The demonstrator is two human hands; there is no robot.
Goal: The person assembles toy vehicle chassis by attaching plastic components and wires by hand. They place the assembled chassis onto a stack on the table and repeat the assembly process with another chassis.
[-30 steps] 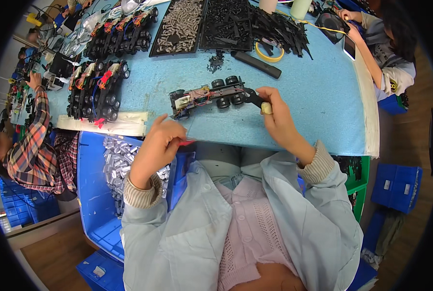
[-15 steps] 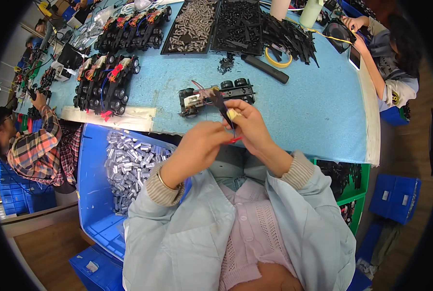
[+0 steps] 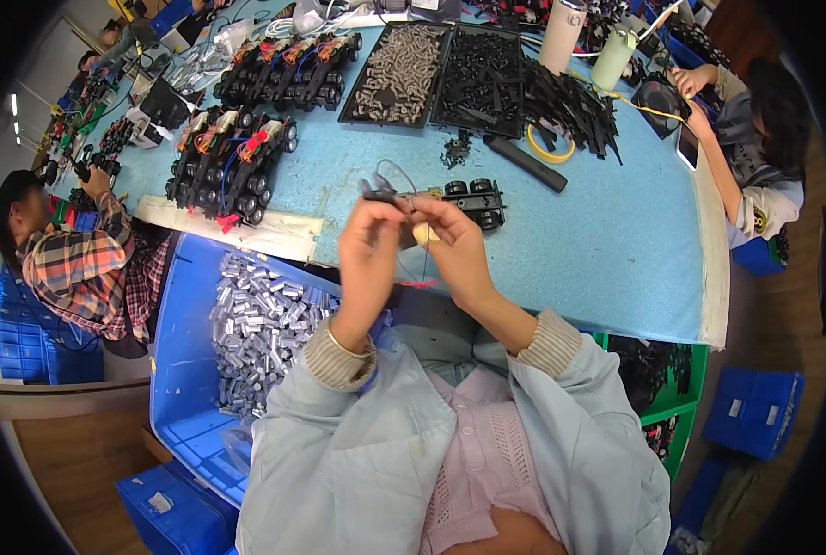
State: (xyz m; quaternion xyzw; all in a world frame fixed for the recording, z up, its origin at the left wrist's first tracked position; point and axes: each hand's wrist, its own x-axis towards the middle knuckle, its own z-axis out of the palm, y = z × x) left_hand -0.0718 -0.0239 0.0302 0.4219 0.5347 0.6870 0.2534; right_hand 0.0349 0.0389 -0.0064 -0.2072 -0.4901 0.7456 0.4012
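Note:
Close together over the table's front edge, my left hand [image 3: 365, 259] and my right hand [image 3: 459, 254] pinch a small dark part with thin wires [image 3: 382, 192]. The part is blurred and mostly covered by fingers, so its kind cannot be made out. A cream-coloured piece [image 3: 424, 234] shows at my right fingertips. Thin wire hangs below the hands, ending in something red [image 3: 420, 285]. Just beyond my hands, a black toy-car chassis [image 3: 480, 201] with black wheels lies on the blue table mat; its left portion is hidden behind them.
Wired chassis [image 3: 232, 171] stand in rows at left. Farther back are a tray of metal parts [image 3: 399, 69], a tray of black parts [image 3: 477, 79], yellow tape [image 3: 550, 145] and a black bar [image 3: 526, 165]. A blue bin [image 3: 177, 347] holds silver motors [image 3: 265, 314]. Co-workers sit either side.
My left hand has risen from the hanging wire to the dark part beside my right fingertips. The part has turned leftward. The whole view has shifted slightly.

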